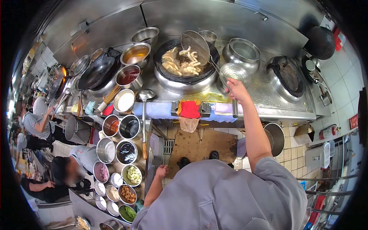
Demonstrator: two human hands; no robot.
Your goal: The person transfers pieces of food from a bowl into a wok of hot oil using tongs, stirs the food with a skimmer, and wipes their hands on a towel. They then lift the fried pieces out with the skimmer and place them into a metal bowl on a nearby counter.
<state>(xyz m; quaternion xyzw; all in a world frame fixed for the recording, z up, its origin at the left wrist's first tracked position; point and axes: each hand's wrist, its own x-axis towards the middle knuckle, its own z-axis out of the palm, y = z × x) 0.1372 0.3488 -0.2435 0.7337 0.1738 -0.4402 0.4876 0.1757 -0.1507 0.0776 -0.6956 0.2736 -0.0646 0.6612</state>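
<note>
My right hand [237,91] is closed on the handle of a round wire-mesh skimmer [196,44], which tilts over the right half of a big black wok [163,71]. Pale strips of food [180,63] lie in the wok, some right below the mesh. Under my right hand, a perforated ladle [234,74] rests on the counter, its handle pointing toward me. Beside my body on the left, my left hand [161,171] hangs low with its fingers curled, nothing visible in it. A long-handled ladle [146,94] lies between that hand and the stove.
Left of the wok stand a bowl of amber liquid [135,55] and a pot of red sauce [128,75]. Several ingredient containers [132,174] line the left side. To the right are a lidded pot [242,51] and another burner [286,76]. Co-workers [78,159] stand at left.
</note>
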